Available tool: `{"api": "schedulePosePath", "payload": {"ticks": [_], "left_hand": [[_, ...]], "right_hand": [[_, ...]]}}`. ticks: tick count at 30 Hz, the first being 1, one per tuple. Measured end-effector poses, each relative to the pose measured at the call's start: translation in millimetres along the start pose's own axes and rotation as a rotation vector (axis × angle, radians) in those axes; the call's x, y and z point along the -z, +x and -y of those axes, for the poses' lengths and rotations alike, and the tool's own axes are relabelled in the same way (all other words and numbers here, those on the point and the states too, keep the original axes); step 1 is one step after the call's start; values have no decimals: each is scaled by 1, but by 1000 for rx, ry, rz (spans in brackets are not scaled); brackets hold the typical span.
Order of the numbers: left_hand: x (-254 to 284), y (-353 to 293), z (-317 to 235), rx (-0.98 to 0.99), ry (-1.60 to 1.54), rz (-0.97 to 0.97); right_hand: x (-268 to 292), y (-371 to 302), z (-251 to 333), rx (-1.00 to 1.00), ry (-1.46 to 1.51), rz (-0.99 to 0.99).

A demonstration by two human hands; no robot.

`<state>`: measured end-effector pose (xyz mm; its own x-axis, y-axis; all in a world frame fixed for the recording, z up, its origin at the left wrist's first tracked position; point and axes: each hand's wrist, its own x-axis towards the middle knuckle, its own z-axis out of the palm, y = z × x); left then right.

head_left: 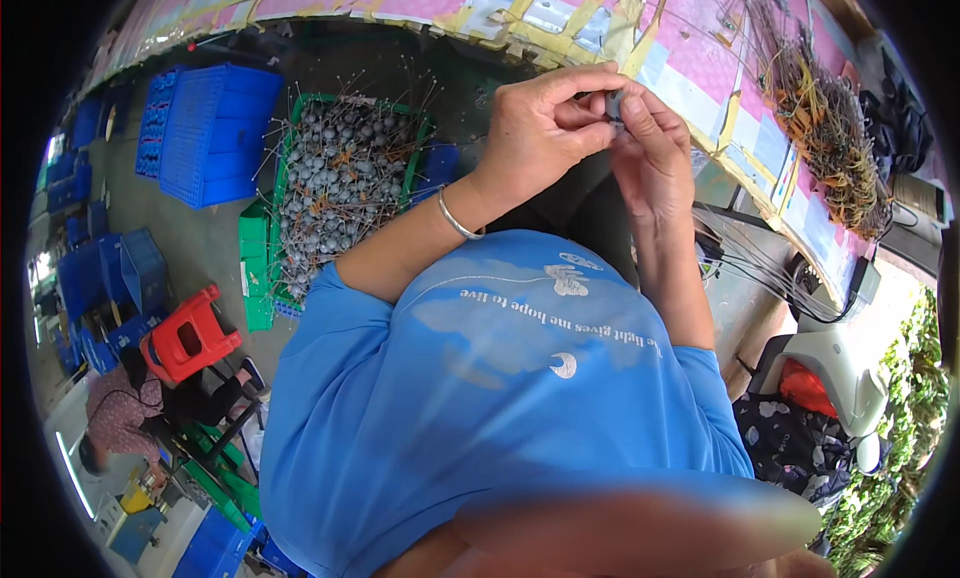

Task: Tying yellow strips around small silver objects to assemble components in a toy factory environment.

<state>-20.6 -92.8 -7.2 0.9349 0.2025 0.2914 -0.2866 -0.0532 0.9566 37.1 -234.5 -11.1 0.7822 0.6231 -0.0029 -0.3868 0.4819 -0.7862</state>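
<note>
My left hand [555, 118], with a silvery bangle at its wrist, meets my right hand [655, 143] just off the edge of the covered worktable. Between their fingertips is a small dark grey piece [614, 106], mostly covered by the fingers, so its exact kind does not show. Both hands are closed in a pinch around it. Left of my left forearm stands a green crate [291, 143] heaped with round grey parts [345, 168], from which thin wire-like stems stick out.
The worktable [700, 53] has pink sheeting patched with yellow tape. A heap of thin wires or stems [820, 118] lies on its right. Blue crates [222, 128], a red stool [190, 336] and a seated person [120, 413] are at left. Cables [765, 263] hang below the table at right.
</note>
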Motion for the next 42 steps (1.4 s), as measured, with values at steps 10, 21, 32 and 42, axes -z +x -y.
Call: {"api": "schedulePosePath", "payload": {"ticks": [10,21,32,42], "left_hand": [[-1,2,-8,9,-12,-83],[34,-13,-32,-158,129,127],[50,-29,-49,-130,137,80],[84,-46,-39,-100,262,-8]], "right_hand": [[-11,0,-11,100,49,-158],[4,-14,22,151,-374,119],[-13,-6,21,202,-504,252],[-22,14,-10,-5,-377,233]]}}
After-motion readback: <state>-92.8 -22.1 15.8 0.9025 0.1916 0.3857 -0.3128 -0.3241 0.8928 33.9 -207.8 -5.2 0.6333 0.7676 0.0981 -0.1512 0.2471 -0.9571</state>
